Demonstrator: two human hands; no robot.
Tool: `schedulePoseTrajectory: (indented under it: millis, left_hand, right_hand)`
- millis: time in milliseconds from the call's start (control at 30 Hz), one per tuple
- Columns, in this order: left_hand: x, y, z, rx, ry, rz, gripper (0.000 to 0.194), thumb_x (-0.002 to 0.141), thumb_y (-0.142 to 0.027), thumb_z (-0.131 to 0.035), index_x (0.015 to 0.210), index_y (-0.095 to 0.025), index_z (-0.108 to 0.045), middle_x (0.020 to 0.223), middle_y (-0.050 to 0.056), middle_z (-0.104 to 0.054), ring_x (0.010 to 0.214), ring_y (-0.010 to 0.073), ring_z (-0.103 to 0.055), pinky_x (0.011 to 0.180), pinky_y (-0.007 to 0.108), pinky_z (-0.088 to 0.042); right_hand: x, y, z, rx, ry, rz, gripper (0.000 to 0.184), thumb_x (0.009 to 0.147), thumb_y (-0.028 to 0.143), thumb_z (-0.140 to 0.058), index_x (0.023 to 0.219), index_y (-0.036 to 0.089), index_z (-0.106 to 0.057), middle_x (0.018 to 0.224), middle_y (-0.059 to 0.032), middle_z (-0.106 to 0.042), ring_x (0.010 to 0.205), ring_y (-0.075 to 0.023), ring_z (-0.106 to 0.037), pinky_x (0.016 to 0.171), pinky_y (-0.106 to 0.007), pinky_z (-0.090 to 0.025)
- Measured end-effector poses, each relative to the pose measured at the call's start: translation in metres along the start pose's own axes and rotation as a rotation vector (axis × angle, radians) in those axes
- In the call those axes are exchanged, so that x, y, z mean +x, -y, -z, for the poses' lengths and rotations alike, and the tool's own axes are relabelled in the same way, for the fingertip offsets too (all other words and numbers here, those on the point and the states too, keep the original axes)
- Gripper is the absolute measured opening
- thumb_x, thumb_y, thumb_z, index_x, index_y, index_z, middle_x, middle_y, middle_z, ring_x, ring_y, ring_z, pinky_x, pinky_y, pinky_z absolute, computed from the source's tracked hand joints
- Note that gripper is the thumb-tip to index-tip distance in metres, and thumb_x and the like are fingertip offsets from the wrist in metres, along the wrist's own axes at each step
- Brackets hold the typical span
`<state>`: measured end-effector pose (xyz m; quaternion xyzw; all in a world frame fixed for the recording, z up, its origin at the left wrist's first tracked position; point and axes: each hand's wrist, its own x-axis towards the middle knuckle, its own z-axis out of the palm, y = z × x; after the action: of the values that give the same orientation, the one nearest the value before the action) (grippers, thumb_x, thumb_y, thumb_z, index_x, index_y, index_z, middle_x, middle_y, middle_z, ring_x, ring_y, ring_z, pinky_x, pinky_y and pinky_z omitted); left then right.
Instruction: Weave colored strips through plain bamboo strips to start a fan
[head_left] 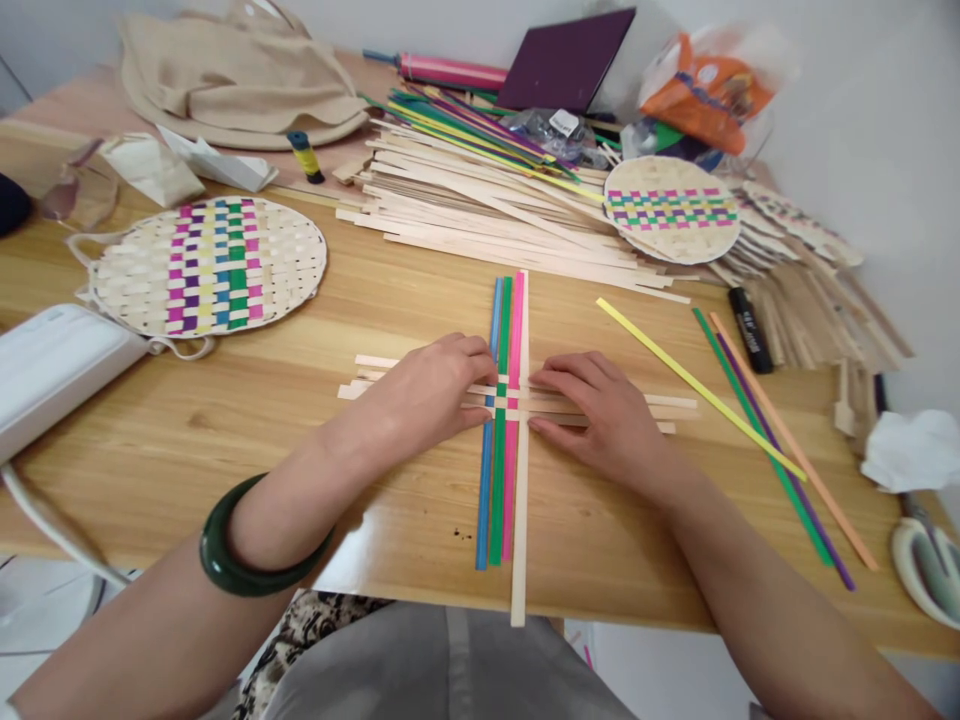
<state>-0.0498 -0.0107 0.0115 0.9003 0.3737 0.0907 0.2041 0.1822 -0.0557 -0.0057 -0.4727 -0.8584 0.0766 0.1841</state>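
Note:
Several upright strips cross plain wooden strips (671, 402) in a small weave: a blue strip (484, 500), a green strip (498, 490), a pink strip (517, 325) and a plain strip (520, 540). My left hand (431, 390) grips the crossing from the left, its fingers at the upper cross strip and its thumb at the lower one. From the right, my right hand (611, 410) pinches the cross strips beside the plain upright, fingers above and thumb below. My palms hide parts of the cross strips.
Loose yellow (697, 385), green, purple and orange strips lie to the right, near a black marker (750, 330) and scissors (926, 570). Behind are a strip pile (487, 215) and a woven round fan (671, 210). At left, a woven oval piece (292, 250) and white box (67, 370).

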Motion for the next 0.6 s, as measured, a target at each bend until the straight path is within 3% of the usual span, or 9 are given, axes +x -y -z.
schedulePoseTrajectory:
  millis: [200,600]
  left_hand:
    - [0.0004,-0.0039,0.0020,-0.023,0.036,0.045,0.018,0.082,-0.022,-0.071,0.100,-0.016,-0.069,0.109,0.006,-0.067,0.101,0.0219,-0.065,0.089,0.033,-0.052]
    - [-0.0017,-0.0062,0.0044,-0.020,0.035,0.011,0.018,0.085,-0.022,-0.068,0.103,-0.018,-0.070,0.109,0.005,-0.067,0.101,0.0223,-0.064,0.089,0.033,-0.052]
  right_hand:
    - [0.0000,0.0004,-0.0015,-0.006,-0.004,0.012,0.028,0.087,0.033,-0.063,0.111,0.019,-0.065,0.112,-0.0125,-0.066,0.103,-0.0267,-0.059,0.090,-0.044,-0.051]
    - [0.0009,0.0002,-0.0015,-0.025,-0.008,0.078,0.025,0.086,0.029,-0.063,0.109,0.017,-0.063,0.108,-0.0124,-0.066,0.099,-0.0268,-0.059,0.084,-0.043,-0.053]
